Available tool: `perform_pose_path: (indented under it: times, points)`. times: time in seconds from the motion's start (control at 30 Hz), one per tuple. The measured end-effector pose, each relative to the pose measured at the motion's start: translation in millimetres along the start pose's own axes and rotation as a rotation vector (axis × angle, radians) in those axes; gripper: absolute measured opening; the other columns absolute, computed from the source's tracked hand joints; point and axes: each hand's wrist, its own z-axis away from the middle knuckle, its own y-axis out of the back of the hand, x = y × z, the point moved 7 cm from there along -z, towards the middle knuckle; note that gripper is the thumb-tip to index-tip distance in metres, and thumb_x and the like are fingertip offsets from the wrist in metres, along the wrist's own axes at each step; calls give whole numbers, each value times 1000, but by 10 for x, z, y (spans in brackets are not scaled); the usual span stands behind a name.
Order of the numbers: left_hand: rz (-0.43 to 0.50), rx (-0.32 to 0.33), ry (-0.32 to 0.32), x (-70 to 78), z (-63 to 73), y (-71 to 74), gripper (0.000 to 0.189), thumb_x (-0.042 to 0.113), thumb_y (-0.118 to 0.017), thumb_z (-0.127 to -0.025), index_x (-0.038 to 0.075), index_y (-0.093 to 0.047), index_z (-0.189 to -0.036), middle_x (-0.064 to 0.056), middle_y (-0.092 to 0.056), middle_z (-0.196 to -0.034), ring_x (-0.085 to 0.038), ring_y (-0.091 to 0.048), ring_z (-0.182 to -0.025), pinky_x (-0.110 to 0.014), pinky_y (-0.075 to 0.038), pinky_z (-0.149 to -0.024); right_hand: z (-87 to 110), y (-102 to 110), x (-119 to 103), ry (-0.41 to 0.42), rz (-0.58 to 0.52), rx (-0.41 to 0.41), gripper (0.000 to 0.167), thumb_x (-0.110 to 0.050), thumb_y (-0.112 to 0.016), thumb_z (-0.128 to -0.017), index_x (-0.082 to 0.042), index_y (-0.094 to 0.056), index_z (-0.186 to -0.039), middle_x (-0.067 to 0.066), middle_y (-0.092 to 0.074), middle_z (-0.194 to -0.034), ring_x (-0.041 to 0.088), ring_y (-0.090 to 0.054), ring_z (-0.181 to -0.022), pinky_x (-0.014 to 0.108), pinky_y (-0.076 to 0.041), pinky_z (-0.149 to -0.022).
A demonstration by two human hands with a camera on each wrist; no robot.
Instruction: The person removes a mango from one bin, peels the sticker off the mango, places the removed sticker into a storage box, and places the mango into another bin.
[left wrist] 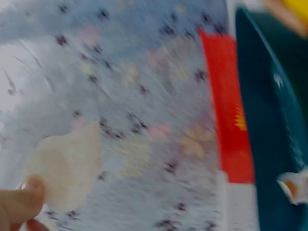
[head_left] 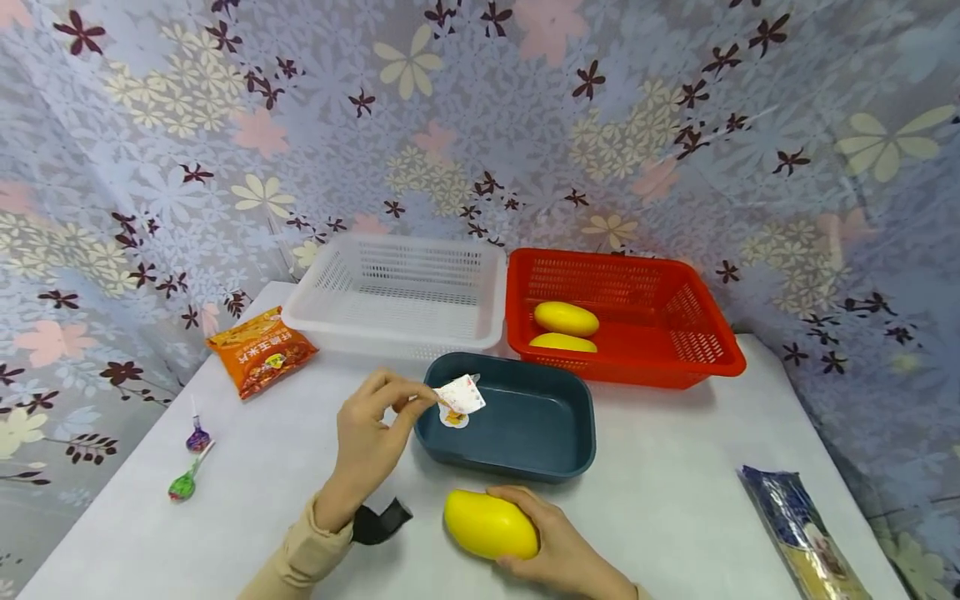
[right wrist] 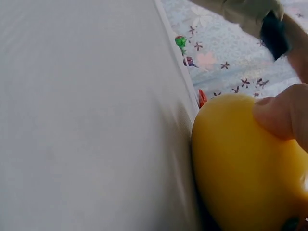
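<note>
My left hand (head_left: 375, 437) pinches a small white paper-like piece (head_left: 462, 395) with coloured marks over the left end of a dark teal basin (head_left: 517, 467). In the left wrist view this thin pale sheet (left wrist: 67, 168) is held at one edge between thumb and fingers. With my right hand (head_left: 555, 542) I grip a yellow mango (head_left: 489, 523) just in front of the basin. Seen from the right wrist, the mango (right wrist: 236, 163) is close to the white tabletop, my thumb (right wrist: 279, 115) across it. A white sticker (head_left: 453, 417) with an orange picture shows on the basin's left inner side.
Behind the basin stand a white basket (head_left: 390, 340) and a red basket (head_left: 637, 371) holding two yellow mangoes (head_left: 566, 319). An orange snack bag (head_left: 262, 352) and two lollipops, purple (head_left: 198, 440) and green (head_left: 182, 487), lie left. A blue-and-yellow packet (head_left: 806, 533) lies right.
</note>
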Motion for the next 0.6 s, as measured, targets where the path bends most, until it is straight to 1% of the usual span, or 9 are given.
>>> perform_pose_path:
  times: [0.03,0.07,0.1,0.2,0.23,0.3,0.37,0.47,0.6]
  points:
    - [-68,-13,2,-47,-31,-29,19,-1,-79,-74,13,-74,-85,-1,-56,-76,-12,-49,-66,-17,-39,-58,6,22,-1,3,2,6,67,-30,-77,-78,-22,-48,-138,-5,-56,-134,10,-55,-109,26,-46,-97]
    - [-141,-51,-2,-96,-40,-91,18,2,-79,-75,14,-75,-87,-1,-58,-78,-12,-51,-67,-18,-41,-58,11,37,-6,7,5,7,67,-31,-77,-79,-22,-49,-138,-5,-56,-134,10,-55,-110,26,-46,-97]
    - [-202,-111,-8,-146,-35,-177,17,6,-80,-77,15,-75,-90,0,-60,-81,-12,-54,-70,-19,-42,-60,12,47,-16,18,13,7,67,-32,-77,-79,-21,-48,-138,-5,-56,-134,10,-55,-110,26,-46,-97]
    - [-361,-310,-63,-293,50,-445,18,14,-76,-82,17,-73,-99,1,-66,-93,-15,-58,-80,-26,-46,-68,11,28,-31,33,14,-2,67,-36,-77,-80,-22,-48,-139,-5,-56,-135,11,-55,-112,26,-46,-98]
    - [-404,-363,-83,-336,80,-519,19,16,-75,-83,18,-72,-102,1,-69,-96,-16,-59,-84,-29,-46,-72,12,24,-33,34,13,-2,67,-37,-76,-80,-22,-48,-138,-5,-56,-135,11,-55,-112,26,-46,-98]
    - [-464,-436,-123,-397,131,-624,18,16,-74,-85,19,-72,-103,4,-71,-98,-17,-59,-88,-32,-45,-76,19,23,-30,26,8,-2,66,-38,-76,-80,-23,-48,-138,-5,-56,-135,11,-55,-113,26,-46,-98]
    - [-511,-462,-152,-436,162,-678,16,16,-73,-85,20,-72,-101,5,-73,-96,-17,-58,-88,-33,-43,-75,28,26,-24,22,9,4,67,-37,-77,-80,-23,-48,-138,-6,-56,-135,11,-55,-113,26,-46,-99]
    - [-552,-481,-173,-456,179,-705,11,16,-73,-85,20,-73,-95,7,-74,-90,-17,-58,-86,-33,-44,-77,38,42,-27,58,4,27,67,-33,-78,-79,-21,-48,-138,-4,-55,-136,12,-55,-117,26,-45,-101]
    - [-603,-552,-163,-472,210,-748,8,17,-72,-87,21,-73,-94,8,-73,-88,-17,-60,-86,-34,-44,-80,46,71,-47,140,14,70,68,-25,-80,-77,-19,-49,-138,-1,-56,-136,14,-55,-120,25,-44,-103]
